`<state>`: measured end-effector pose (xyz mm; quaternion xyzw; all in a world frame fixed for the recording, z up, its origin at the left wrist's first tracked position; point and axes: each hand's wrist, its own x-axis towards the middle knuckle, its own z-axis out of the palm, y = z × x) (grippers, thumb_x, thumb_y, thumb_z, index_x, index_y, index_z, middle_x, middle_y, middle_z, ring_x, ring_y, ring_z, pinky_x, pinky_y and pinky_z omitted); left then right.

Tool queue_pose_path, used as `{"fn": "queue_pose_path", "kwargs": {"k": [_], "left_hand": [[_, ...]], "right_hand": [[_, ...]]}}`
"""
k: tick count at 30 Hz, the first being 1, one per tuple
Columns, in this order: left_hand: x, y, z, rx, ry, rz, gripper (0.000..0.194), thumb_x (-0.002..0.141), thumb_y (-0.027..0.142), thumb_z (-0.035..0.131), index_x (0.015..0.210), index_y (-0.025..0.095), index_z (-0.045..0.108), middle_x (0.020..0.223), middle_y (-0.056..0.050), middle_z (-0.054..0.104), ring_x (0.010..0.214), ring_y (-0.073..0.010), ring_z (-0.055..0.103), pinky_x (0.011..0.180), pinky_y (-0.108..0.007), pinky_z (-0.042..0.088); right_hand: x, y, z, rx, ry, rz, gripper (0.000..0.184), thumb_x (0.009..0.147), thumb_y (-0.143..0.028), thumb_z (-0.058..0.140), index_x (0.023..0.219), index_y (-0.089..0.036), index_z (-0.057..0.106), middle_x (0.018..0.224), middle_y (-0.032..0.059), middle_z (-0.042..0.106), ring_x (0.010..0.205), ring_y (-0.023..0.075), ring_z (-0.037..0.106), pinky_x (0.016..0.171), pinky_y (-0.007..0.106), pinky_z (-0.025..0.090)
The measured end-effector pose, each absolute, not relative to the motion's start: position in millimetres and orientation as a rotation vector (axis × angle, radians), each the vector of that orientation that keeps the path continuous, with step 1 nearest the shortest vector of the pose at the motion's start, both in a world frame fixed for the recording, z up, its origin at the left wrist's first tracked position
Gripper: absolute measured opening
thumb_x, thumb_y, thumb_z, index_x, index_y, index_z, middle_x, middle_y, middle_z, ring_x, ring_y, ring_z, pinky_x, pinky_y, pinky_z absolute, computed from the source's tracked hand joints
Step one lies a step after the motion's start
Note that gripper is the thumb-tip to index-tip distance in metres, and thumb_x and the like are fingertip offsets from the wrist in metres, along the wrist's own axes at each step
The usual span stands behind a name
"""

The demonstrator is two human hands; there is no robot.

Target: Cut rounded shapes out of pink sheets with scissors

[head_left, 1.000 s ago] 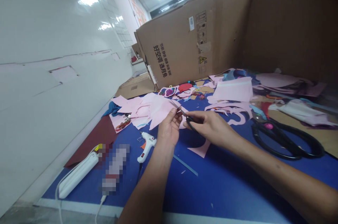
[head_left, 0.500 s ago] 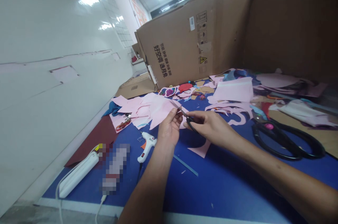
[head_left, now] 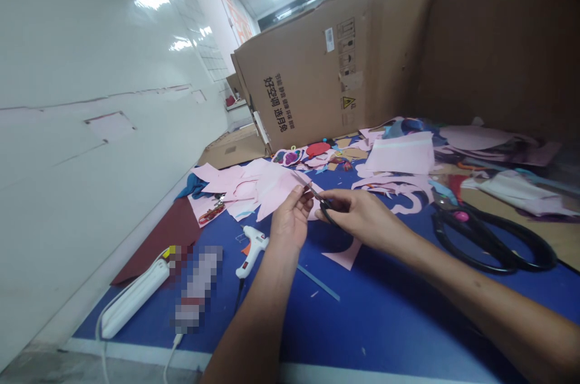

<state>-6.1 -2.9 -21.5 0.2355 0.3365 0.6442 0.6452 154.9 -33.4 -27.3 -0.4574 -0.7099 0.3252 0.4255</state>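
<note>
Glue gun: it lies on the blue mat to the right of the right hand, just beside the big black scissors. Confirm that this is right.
Not right. The head view shows the white glue gun on the blue mat to the left of the left hand, far from the big black scissors, which lie to the right of the right hand.

A single head-worn view looks forward and down from close above the near edge of the blue worktop [head_left: 385, 317]; it faces the cardboard wall [head_left: 317, 70] along the far edge; the white wall [head_left: 90, 130] lines the left edge; the right edge seems cut off.
</note>
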Motion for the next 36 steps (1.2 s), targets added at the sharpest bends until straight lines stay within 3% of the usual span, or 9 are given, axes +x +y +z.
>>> {"fn": "queue_pose_path", "kwargs": {"k": [10, 14, 18, 20, 23, 26, 30, 36], "left_hand": [[-5.1, -2.9, -23.8, 0.563, 0.810, 1.463, 0.006, 0.078, 0.011, 0.078, 0.082, 0.012, 0.073, 0.085, -0.007, 0.075, 0.073, -0.0133, 0.070, 0.070, -0.024, 0.051], [-10.6, 0.7, -21.5, 0.511, 0.846, 1.511, 0.006, 0.081, 0.013, 0.078, 0.083, 0.012, 0.072, 0.089, -0.009, 0.077, 0.070, -0.0118, 0.068, 0.069, -0.024, 0.050], [-16.9, 4.7, -19.9, 0.457, 0.873, 1.549, 0.004, 0.084, 0.014, 0.075, 0.084, 0.012, 0.072, 0.087, -0.010, 0.077, 0.068, -0.0119, 0.067, 0.066, -0.023, 0.050], [-17.8, 5.5, -20.0, 0.455, 0.870, 1.541, 0.003, 0.084, 0.013, 0.074, 0.083, 0.011, 0.072, 0.086, -0.010, 0.077, 0.067, -0.0115, 0.067, 0.065, -0.022, 0.049], [-17.6, 5.4, -20.9, 0.460, 0.858, 1.530, 0.003, 0.083, 0.013, 0.074, 0.083, 0.011, 0.073, 0.086, -0.010, 0.077, 0.067, -0.0115, 0.067, 0.065, -0.023, 0.049], [-17.7, 4.7, -22.0, 0.477, 0.839, 1.514, 0.004, 0.080, 0.014, 0.075, 0.083, 0.012, 0.073, 0.088, -0.011, 0.078, 0.069, -0.0123, 0.067, 0.066, -0.024, 0.049], [-18.2, 4.1, -23.9, 0.509, 0.832, 1.487, 0.006, 0.077, 0.016, 0.076, 0.081, 0.012, 0.074, 0.088, -0.011, 0.078, 0.069, -0.0129, 0.067, 0.066, -0.024, 0.049], [-15.3, 3.5, -29.7, 0.619, 0.850, 1.441, 0.013, 0.072, 0.020, 0.077, 0.080, 0.010, 0.077, 0.089, -0.013, 0.078, 0.071, -0.0139, 0.067, 0.066, -0.025, 0.049]], "right_hand": [[173.5, -28.4, -15.7, -1.125, -1.904, 0.881, 0.036, 0.084, -0.040, 0.074, 0.114, -0.022, 0.078, 0.084, 0.0003, 0.072, 0.075, 0.0187, 0.061, 0.066, 0.028, 0.048], [190.4, -26.3, -12.2, -1.137, -2.038, 1.075, 0.043, 0.083, -0.043, 0.074, 0.121, -0.023, 0.076, 0.085, -0.0001, 0.072, 0.074, 0.0195, 0.063, 0.068, 0.029, 0.050], [211.3, -15.8, -20.0, -1.324, -2.185, 0.792, 0.051, 0.077, -0.044, 0.080, 0.125, -0.028, 0.079, 0.106, 0.0053, 0.079, 0.093, 0.0268, 0.070, 0.081, 0.034, 0.051], [217.1, -11.4, -24.0, -1.408, -2.302, 0.548, 0.048, 0.077, -0.042, 0.080, 0.123, -0.029, 0.081, 0.109, 0.0081, 0.078, 0.096, 0.0283, 0.069, 0.081, 0.034, 0.050], [219.2, -9.6, -27.1, -1.538, -2.401, 0.394, 0.038, 0.078, -0.039, 0.077, 0.115, -0.031, 0.083, 0.098, 0.0070, 0.077, 0.086, 0.0267, 0.068, 0.071, 0.033, 0.046], [220.4, -11.1, -28.3, -1.619, -2.439, 0.431, 0.027, 0.077, -0.032, 0.074, 0.103, -0.029, 0.083, 0.084, 0.0046, 0.075, 0.074, 0.0236, 0.064, 0.062, 0.031, 0.040], [227.6, -10.4, -27.5, -1.688, -2.468, 0.575, 0.038, 0.064, -0.018, 0.077, 0.101, -0.026, 0.081, 0.080, 0.0033, 0.073, 0.071, 0.0222, 0.063, 0.059, 0.029, 0.038], [231.2, -9.0, -23.1, -1.698, -2.529, 0.746, 0.037, 0.064, -0.018, 0.074, 0.100, -0.026, 0.080, 0.081, 0.0013, 0.072, 0.074, 0.0217, 0.062, 0.061, 0.028, 0.037]]}}
